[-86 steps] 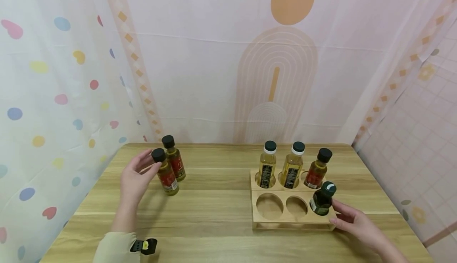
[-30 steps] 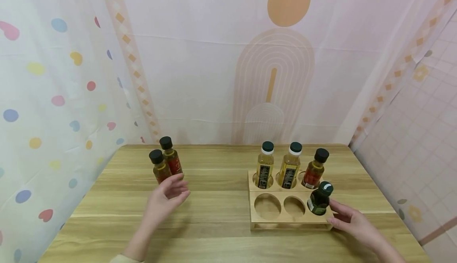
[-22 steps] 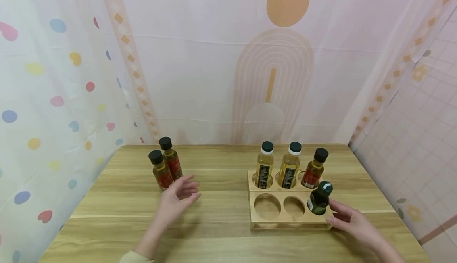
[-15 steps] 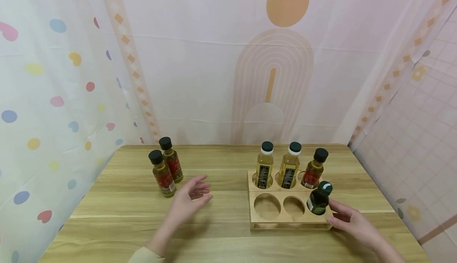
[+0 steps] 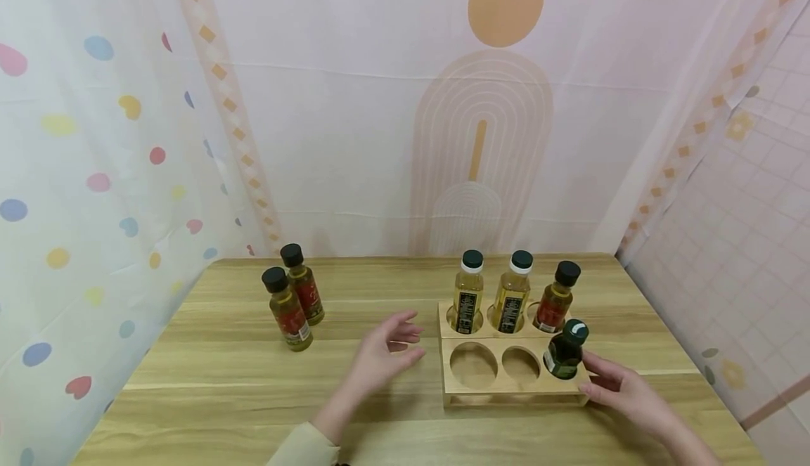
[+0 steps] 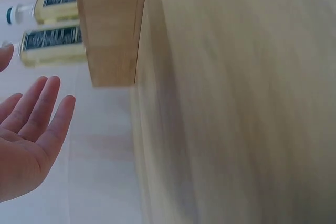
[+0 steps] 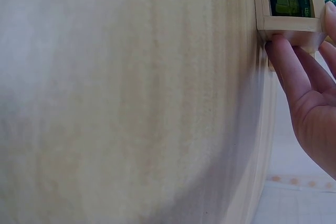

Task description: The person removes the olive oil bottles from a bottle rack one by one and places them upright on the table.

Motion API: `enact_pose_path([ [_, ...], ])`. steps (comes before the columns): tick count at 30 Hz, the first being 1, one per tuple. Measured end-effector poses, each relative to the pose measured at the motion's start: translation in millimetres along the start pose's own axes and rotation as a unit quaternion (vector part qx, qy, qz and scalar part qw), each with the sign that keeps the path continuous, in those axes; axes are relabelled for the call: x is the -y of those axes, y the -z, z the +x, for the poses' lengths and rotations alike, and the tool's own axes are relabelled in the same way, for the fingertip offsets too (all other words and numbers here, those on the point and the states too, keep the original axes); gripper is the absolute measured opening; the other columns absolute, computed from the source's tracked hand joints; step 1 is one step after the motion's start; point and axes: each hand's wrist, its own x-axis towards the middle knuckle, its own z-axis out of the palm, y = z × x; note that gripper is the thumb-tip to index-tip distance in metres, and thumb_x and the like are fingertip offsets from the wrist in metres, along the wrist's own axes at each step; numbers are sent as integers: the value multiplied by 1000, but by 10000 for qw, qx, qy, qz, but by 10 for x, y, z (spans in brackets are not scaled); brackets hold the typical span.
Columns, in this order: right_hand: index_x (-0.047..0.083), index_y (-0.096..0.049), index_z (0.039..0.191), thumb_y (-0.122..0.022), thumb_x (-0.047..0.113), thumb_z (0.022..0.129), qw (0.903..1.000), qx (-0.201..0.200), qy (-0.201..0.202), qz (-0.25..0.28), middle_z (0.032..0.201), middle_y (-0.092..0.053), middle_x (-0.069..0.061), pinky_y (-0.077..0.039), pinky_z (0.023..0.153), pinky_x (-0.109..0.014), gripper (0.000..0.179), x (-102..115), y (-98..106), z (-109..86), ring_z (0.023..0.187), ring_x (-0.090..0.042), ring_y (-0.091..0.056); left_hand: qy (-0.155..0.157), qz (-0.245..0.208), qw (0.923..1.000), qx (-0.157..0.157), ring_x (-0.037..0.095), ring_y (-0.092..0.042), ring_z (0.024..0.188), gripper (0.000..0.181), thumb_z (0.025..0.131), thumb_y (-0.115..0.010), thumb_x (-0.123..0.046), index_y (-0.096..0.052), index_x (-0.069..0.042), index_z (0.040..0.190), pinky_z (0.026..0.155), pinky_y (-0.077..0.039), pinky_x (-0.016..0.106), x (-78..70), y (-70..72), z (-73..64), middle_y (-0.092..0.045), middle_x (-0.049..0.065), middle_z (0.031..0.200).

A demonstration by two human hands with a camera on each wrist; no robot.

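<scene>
Across the far side and both flanks, a pale patterned curtain (image 5: 354,136), with coloured dots and hearts at left, an arch and orange oval on the far part, a faint grid at right. In front of it, a wood-grain table (image 5: 209,396). On the table's right half, a wooden rack (image 5: 493,384) with two rows of three round holes.

At the rack's near right corner, the right hand (image 5: 626,394): grips the end between thumb and fingers. Just left of the rack, apart from it, the left hand (image 5: 382,356), below a pale sleeve (image 5: 306,446): fingers loosely extended, thumb spread away.

On the table's left side, upright, a nearer red-labelled bottle (image 5: 291,316) and a farther red-labelled bottle (image 5: 308,294); cannot tell whether touching. In the rack's far row, from left: a first pale-oil bottle (image 5: 467,302), a second pale-oil bottle (image 5: 511,302), a third red-labelled bottle (image 5: 553,306). In the near row's right hole, beside the right hand, a dark green bottle (image 5: 563,359).

Smallest, the caps (image 5: 568,273): black on red-labelled bottles, dark green elsewhere.
</scene>
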Motion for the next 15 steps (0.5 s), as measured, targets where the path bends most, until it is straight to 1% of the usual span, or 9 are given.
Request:
enact_pose_path([
  [2, -19, -29, 144, -63, 13, 98, 10000, -23, -42, -51, 143, -28, -45, -50, 84, -18, 65, 5, -5, -1, 117, -40, -55, -30, -18, 9999, 133, 30, -66, 103, 62, 83, -80, -9, -52, 2, 137, 91, -53, 46, -7, -81, 17, -67, 18, 118],
  [3, -19, -29, 144, -63, 12, 98, 10000, -18, -46, -71, 142, -28, -46, -50, 84, -18, 65, 4, -8, -3, 117, -47, -53, -40, -20, 9998, 189, 29, -66, 103, 63, 83, -80, -10, -52, 3, 137, 92, -53, 46, -14, -119, 24, -67, 18, 118],
  [4, -20, -29, 144, -63, 12, 98, 10000, -16, -53, -77, 142, -28, -46, -50, 83, -18, 65, 4, -11, -5, 117, -51, -52, -64, -11, 9997, 249, 29, -66, 104, 63, 83, -80, -11, -51, 3, 137, 92, -53, 45, -21, -157, 33, -67, 17, 118],
  [6, -20, -29, 143, -62, 11, 98, 9999, -12, -66, -78, 142, -28, -46, -50, 83, -18, 64, 0, -15, -11, 118, -54, -50, -130, 83, 9993, 348, 27, -66, 104, 63, 83, -80, -12, -51, 3, 138, 93, -52, 43, -40, -232, 50, -68, 15, 119],
  [10, -21, -28, 143, -62, 10, 99, 9999, -3, -93, -69, 142, -27, -47, -50, 83, -18, 64, -13, -13, -15, 118, -55, -50, -311, 277, 9979, 505, 24, -66, 104, 63, 84, -79, -12, -51, 1, 139, 94, -52, 38, -94, -377, 94, -68, 10, 119],
  [12, -21, -28, 143, -62, 10, 98, 9999, -11, -112, -75, 142, -28, -46, -51, 83, -18, 64, -15, -11, -15, 118, -55, -50, -450, 343, 9967, 587, 25, -66, 104, 63, 84, -79, -12, -51, 1, 139, 93, -52, 37, -117, -446, 121, -68, 11, 119],
  [15, -20, -29, 143, -63, 11, 98, 9998, -36, -170, -81, 142, -29, -45, -51, 83, -19, 64, -10, -10, -9, 118, -53, -51, -566, 409, 9949, 731, 25, -66, 105, 62, 84, -79, -11, -51, 1, 138, 93, -52, 36, -148, -539, 158, -68, 12, 119],
])
